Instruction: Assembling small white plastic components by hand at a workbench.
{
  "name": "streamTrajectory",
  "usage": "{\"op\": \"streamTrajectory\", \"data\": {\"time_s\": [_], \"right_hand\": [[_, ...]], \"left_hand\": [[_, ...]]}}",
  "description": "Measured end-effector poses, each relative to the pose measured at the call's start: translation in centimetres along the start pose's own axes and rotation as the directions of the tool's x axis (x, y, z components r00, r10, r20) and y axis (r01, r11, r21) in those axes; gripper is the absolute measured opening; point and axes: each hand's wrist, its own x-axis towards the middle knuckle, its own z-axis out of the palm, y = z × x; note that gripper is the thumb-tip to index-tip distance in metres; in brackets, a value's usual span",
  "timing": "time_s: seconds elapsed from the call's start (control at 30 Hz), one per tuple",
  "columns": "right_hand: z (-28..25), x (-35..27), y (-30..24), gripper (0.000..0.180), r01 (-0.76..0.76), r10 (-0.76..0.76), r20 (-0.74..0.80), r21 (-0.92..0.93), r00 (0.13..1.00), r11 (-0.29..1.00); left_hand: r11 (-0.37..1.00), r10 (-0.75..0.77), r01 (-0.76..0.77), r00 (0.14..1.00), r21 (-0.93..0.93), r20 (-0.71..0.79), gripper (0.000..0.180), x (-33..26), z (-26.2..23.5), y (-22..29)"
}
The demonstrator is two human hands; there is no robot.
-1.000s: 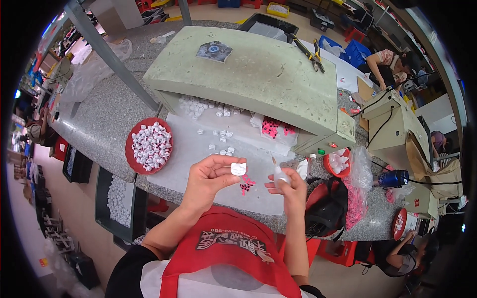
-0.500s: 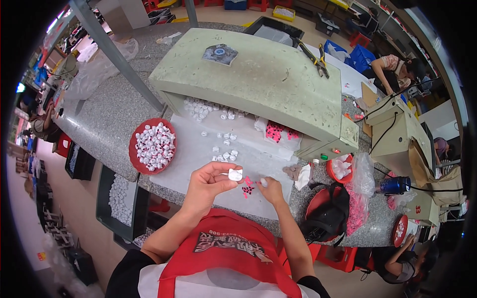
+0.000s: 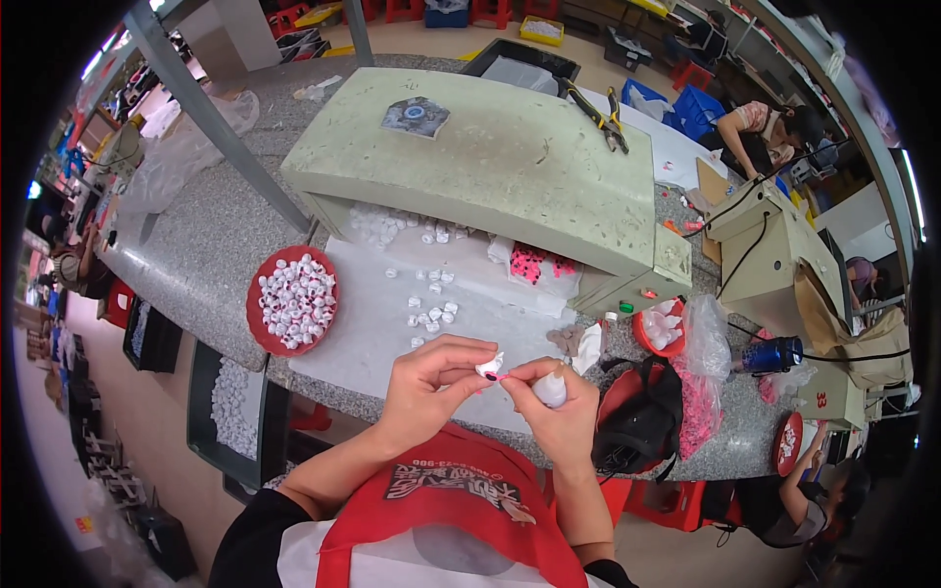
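Note:
My left hand [image 3: 428, 384] pinches a small white cap [image 3: 487, 367] between thumb and fingers, just above the near edge of the stone table. My right hand [image 3: 552, 400] meets it from the right, pressing a tiny pink piece [image 3: 501, 376] against the cap and holding a small white bottle [image 3: 551, 389] in its palm. Both hands touch at the cap. Loose white caps [image 3: 429, 312] lie scattered on a white sheet [image 3: 372, 323] beyond my hands.
A red bowl of white caps [image 3: 293, 300] sits to the left. A pale green machine housing [image 3: 490, 162] spans the back, pliers [image 3: 600, 113] on top. Pink pieces [image 3: 534, 263] lie under its edge. A black bag [image 3: 642, 416] and another red bowl [image 3: 659, 328] stand right. A person works far right.
My right hand has come in from the right to meet my left hand at the white cap. The two hands were apart a second ago and now touch.

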Motion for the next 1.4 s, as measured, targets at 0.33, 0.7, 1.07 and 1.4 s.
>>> {"op": "streamTrajectory", "data": {"time_s": [0.33, 0.7, 1.07, 1.4], "right_hand": [[0.3, -0.3, 0.0, 0.019, 0.223, -0.221, 0.066, -0.012, 0.973, 0.975], [0.3, -0.2, 0.3, 0.016, 0.208, -0.205, 0.068, -0.039, 0.976, 0.977], [0.6, 1.1, 0.9, 0.028, 0.372, -0.37, 0.052, -0.043, 0.928, 0.927], [1.6, 1.6, 2.6, 0.012, -0.211, 0.147, 0.233, 0.28, 0.961, 0.937]], "left_hand": [[0.963, -0.151, 0.161, 0.987, -0.216, 0.06, 0.026, -0.4, -0.3, 1.6], [0.991, 0.007, -0.002, 0.999, -0.132, 0.038, 0.026, -0.6, 0.1, 0.2], [0.926, -0.272, 0.269, 0.962, -0.264, 0.028, 0.031, 0.9, -0.6, -0.3], [0.982, -0.15, 0.15, 0.989, -0.117, 0.001, 0.019, -1.0, -2.0, -1.1]]}}
